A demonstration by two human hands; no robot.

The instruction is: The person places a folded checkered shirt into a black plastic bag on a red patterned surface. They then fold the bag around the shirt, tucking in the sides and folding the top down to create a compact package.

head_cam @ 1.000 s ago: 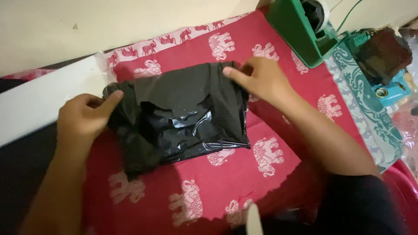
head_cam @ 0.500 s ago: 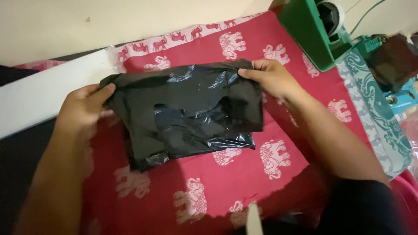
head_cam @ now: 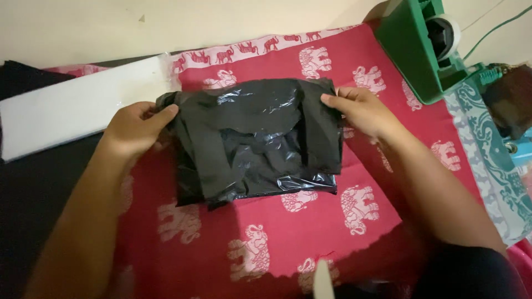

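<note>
While both hands gripped it at its upper corners, the black plastic bag (head_cam: 257, 141) lay flat on the red elephant-print cloth (head_cam: 310, 238), roughly at the middle of the spread. The left hand (head_cam: 136, 127) was closed on the bag's left edge, thumb on top and fingers curled beneath; the right hand (head_cam: 363, 111) pinched the right edge the same way, so the two hands stood well apart with the bag stretched between them. Something dark, possibly folded fabric, seemed to sit inside the bag, though the glossy film hid it too well to be sure.

To square the packet well, the pull should have been kept even on both sides, so that the contents settled toward the centre and the top edge ran straight; a harder tug on one side would likely have skewed it or torn the thin film at the pinch.

Near the left hand a white flat package (head_cam: 72, 108) rested partly on the dark surface (head_cam: 33, 194). Beyond the right hand stood a green tape dispenser (head_cam: 421, 47), apart from the bag, on a teal patterned cloth (head_cam: 493, 160).
</note>
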